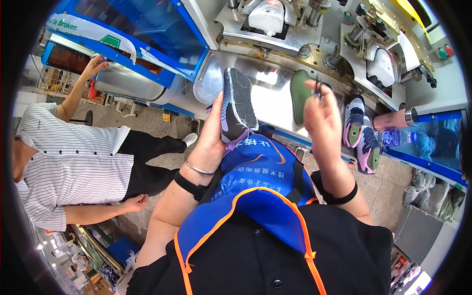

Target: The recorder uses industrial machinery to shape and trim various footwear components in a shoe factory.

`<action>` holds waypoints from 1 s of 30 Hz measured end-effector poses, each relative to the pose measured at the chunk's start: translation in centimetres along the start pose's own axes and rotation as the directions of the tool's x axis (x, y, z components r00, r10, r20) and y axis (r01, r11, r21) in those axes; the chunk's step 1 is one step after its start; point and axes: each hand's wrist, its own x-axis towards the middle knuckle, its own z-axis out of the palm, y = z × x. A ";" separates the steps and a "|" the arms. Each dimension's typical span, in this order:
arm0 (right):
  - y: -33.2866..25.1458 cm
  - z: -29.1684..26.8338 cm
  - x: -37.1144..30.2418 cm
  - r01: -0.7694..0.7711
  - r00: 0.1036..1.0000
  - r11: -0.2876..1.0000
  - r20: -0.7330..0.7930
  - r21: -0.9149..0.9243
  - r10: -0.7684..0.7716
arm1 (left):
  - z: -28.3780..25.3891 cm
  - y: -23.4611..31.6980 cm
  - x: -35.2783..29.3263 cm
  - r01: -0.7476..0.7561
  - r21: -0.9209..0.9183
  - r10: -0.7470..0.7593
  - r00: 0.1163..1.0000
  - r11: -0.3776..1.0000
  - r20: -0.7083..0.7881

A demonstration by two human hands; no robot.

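My left hand (213,129) is closed round the side of a shoe upper (241,101). The upper is held upright, its dark grey bottom with a rough white stitched edge facing right, and purple shows at its side and lower end. My right hand (322,115) is raised with bent fingers pinching a small dark pointed tool (318,90), whose exact kind is too blurred to tell. Behind and just left of that hand, a green shoe sole (298,93) lies on the metal worktop (275,101), partly covered by the fingers.
Two shoes (361,133) with green and pink soles lie at the right, beside a pink tumbler (393,119) and a water bottle (397,137). Press machines (269,37) with white shoe forms stand behind the worktop. At left, another person (81,160) in a striped shirt reaches toward a blue-framed machine (132,29).
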 end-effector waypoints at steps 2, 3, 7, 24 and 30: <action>1.3 -0.4 -0.8 0.338 0.924 0.742 0.354 -0.578 -0.145 | 0.0 -0.3 0.1 -0.047 0.028 0.047 0.999 0.999 -0.014; 1.3 0.1 -1.3 0.250 0.926 0.787 0.376 -0.563 -0.025 | -0.3 -0.4 0.5 -0.044 0.014 0.044 0.999 0.999 -0.014; 3.1 1.7 -0.8 0.387 0.890 0.682 0.445 -0.620 -0.100 | -1.1 -0.8 1.1 -0.040 0.061 0.038 0.998 0.997 0.041; -3.0 -2.3 1.1 -0.309 0.854 0.946 0.467 0.102 0.229 | -2.6 0.4 0.7 -0.007 0.007 0.007 0.998 1.000 -0.063; -3.6 -4.1 0.7 0.138 0.976 0.934 0.206 -0.330 -0.071 | -2.8 0.7 0.9 -0.026 0.019 0.027 0.998 0.999 -0.063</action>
